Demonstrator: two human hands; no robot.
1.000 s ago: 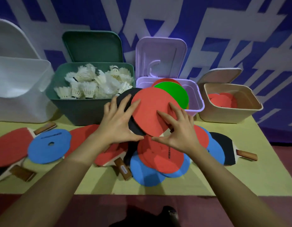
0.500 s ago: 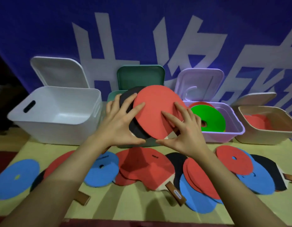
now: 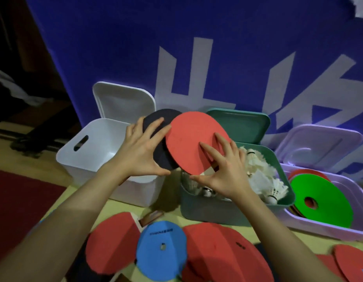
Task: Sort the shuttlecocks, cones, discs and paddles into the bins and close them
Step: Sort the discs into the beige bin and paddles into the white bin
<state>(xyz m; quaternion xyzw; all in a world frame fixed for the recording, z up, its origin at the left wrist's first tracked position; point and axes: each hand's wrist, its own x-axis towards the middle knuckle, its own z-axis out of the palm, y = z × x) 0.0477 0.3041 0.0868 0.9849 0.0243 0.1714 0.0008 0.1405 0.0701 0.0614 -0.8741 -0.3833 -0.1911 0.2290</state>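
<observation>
The white bin (image 3: 91, 151) stands open at the left of the row, lid tipped back, so I judge it is meant for the paddles — the green bin (image 3: 217, 208) already holds shuttlecocks (image 3: 260, 176) and the lilac bin (image 3: 339, 226) holds discs (image 3: 323, 200). I carry two paddles fanned together above the white bin's right edge: my left hand (image 3: 140, 153) grips the black paddle (image 3: 156, 139), thumb beneath and fingers spread on top; my right hand (image 3: 223, 169) pinches the red paddle (image 3: 195, 141) the same way. Both faces look flat, matte, rubbery. More paddles and a blue disc (image 3: 162, 247) wait on the tabletop (image 3: 123, 208).
</observation>
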